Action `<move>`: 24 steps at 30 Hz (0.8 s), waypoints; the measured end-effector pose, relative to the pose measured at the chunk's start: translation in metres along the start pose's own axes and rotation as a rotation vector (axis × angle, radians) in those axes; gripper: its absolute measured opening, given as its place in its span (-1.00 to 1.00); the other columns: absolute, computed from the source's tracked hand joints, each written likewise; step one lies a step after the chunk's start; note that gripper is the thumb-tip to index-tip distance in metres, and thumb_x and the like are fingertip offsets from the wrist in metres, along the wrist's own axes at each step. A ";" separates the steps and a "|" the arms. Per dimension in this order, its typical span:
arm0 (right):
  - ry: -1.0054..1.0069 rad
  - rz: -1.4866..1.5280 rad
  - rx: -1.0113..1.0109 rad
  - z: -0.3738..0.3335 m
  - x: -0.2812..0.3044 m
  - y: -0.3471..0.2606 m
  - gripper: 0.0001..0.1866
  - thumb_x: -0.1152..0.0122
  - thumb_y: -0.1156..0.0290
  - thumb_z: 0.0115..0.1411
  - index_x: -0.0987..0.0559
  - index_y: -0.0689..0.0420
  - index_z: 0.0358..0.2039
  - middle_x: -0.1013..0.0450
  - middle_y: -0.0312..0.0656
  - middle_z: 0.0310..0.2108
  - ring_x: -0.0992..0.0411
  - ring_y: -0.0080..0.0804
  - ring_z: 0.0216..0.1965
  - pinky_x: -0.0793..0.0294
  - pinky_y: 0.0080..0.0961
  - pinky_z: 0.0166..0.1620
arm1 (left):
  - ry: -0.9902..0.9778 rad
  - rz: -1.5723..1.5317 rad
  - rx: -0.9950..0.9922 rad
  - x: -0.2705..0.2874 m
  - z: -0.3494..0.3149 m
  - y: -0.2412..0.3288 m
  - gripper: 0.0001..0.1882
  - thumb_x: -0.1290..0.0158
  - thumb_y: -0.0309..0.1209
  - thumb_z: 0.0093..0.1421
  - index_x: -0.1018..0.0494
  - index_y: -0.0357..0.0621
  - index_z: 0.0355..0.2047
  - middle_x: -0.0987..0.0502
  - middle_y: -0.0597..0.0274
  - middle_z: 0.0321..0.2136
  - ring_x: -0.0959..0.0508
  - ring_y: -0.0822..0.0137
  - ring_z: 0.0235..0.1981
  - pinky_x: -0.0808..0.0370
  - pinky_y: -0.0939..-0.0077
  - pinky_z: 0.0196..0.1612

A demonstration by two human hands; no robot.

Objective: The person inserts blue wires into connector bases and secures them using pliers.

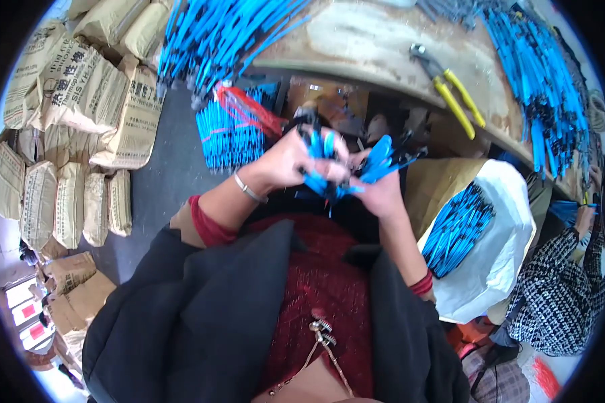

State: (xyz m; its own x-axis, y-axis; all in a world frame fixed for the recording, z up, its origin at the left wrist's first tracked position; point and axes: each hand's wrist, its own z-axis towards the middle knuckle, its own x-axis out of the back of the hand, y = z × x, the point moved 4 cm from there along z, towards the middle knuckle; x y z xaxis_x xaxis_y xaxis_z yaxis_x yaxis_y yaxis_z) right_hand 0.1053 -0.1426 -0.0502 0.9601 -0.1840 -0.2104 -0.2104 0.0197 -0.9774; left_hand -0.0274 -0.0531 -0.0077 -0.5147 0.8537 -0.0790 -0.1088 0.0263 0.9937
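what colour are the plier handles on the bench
Yellow; the pliers lie on the workbench, clearest in the head view.

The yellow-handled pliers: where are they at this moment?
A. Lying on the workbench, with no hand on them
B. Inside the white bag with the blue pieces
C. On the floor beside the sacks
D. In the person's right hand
A. The yellow-handled pliers lie on the workbench, untouched, while the left hand and the right hand both grip a bunch of blue pieces below the bench edge.
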 end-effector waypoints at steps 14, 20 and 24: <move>-0.128 0.113 -0.180 0.017 0.031 0.019 -0.64 -0.34 0.70 -0.23 -0.36 0.18 -0.45 -0.48 0.00 -0.28 -0.45 -0.27 -0.23 -0.44 -0.33 -0.14 | 0.164 0.862 -0.309 0.062 0.243 0.153 -0.50 -0.16 -0.25 -0.01 -0.38 -0.27 -0.09 -0.50 0.05 -0.21 -0.49 0.23 -0.15 -0.42 0.42 -0.09; -0.199 0.262 -0.206 0.026 0.037 0.025 -0.68 -0.32 0.71 -0.19 -0.36 0.19 -0.47 -0.47 0.01 -0.26 -0.45 -0.27 -0.23 -0.45 -0.36 -0.16 | 0.404 1.739 -0.332 0.110 0.387 0.090 -0.73 0.03 -0.37 0.07 -0.45 -0.09 -0.20 -0.51 0.03 -0.28 -0.50 0.01 -0.21 -0.45 0.21 -0.18; -0.179 0.314 -0.216 0.030 0.045 0.026 -0.69 -0.33 0.69 -0.17 -0.36 0.20 -0.47 -0.48 -0.01 -0.25 -0.45 -0.30 -0.25 -0.45 -0.39 -0.17 | 0.367 1.880 -0.059 0.126 0.400 0.067 -0.76 0.07 -0.39 0.06 -0.45 -0.07 -0.23 -0.50 0.04 -0.31 -0.49 0.02 -0.20 -0.44 0.16 -0.18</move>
State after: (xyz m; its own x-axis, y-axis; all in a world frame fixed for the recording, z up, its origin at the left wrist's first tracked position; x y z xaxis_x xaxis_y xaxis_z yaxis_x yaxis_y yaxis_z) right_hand 0.1489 -0.1214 -0.0855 0.8562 -0.0280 -0.5158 -0.5131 -0.1624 -0.8428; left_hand 0.2408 0.2644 0.0810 -0.1140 -0.3786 0.9185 0.6996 -0.6870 -0.1963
